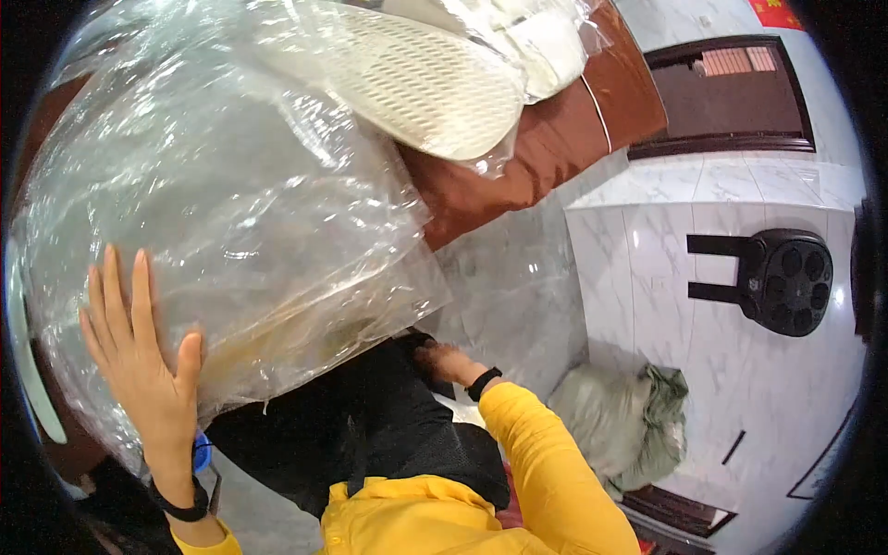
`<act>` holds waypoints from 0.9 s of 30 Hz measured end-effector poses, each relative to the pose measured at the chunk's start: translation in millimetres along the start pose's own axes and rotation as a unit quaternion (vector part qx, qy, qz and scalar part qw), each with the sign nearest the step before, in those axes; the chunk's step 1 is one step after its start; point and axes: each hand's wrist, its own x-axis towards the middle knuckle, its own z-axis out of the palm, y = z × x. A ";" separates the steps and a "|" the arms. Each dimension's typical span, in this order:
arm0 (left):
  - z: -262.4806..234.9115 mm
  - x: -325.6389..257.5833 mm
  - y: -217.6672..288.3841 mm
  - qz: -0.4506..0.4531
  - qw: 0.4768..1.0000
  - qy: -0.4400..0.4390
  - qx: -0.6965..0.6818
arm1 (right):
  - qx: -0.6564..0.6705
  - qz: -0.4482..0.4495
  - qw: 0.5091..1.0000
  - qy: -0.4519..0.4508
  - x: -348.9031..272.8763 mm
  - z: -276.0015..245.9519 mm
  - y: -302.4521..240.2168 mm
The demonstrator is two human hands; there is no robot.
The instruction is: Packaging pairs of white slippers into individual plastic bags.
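A stack of large transparent plastic sheets or bags (250,203) covers the left part of the brown-covered table (490,199). My left hand (139,347) lies flat on the near left part of the plastic, fingers spread, holding nothing. Down by my dark-trousered leg, beyond the near edge of the plastic, is my right hand (444,361). Its fingers are hidden against something dark, so what they touch cannot be made out. A cream, rounded long piece with a ridged pattern (435,88) lies partly wrapped in plastic at the far side.
More wrapped white pieces (546,55) sit at the table's far end. A stuffed pale green sack (620,421) stands on the floor to the right, against the marbled wall (666,305). A black rounded device with two straps (786,282) is on that wall. Something blue (201,451) shows beside my left wrist.
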 end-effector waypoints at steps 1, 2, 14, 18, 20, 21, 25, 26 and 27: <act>1.2 1.0 0.6 0.011 1.000 -0.014 -0.008 | 0.012 0.012 1.000 -0.011 -12.8 -9.1 1.1; 5.4 1.8 0.4 0.004 1.000 -0.022 -0.006 | 0.042 0.024 0.999 -0.004 -29.5 -20.1 5.3; 12.5 3.7 -4.1 0.012 0.998 -0.058 0.016 | -0.319 0.349 0.874 -0.110 -365.6 -151.0 181.9; 17.7 0.0 -9.2 0.033 0.998 -0.054 0.013 | -0.394 0.394 0.799 -0.228 -374.7 -174.0 231.6; 19.0 1.8 -10.0 0.039 0.998 -0.051 0.000 | -0.397 0.387 0.794 -0.251 -352.2 -149.7 241.3; 16.6 2.6 -11.8 0.047 0.998 -0.044 -0.010 | -0.379 0.402 0.782 -0.289 -331.9 -122.5 241.8; 8.6 -0.8 -20.7 0.060 0.996 -0.066 0.025 | -0.308 0.379 0.764 -0.422 -291.3 7.2 251.8; 9.7 -2.7 -26.1 0.071 0.995 -0.057 0.030 | -0.321 0.344 0.770 -0.432 -288.4 41.5 256.7; 7.2 -3.1 -27.7 0.088 0.994 -0.055 0.045 | -0.315 0.336 0.778 -0.428 -262.3 84.9 237.8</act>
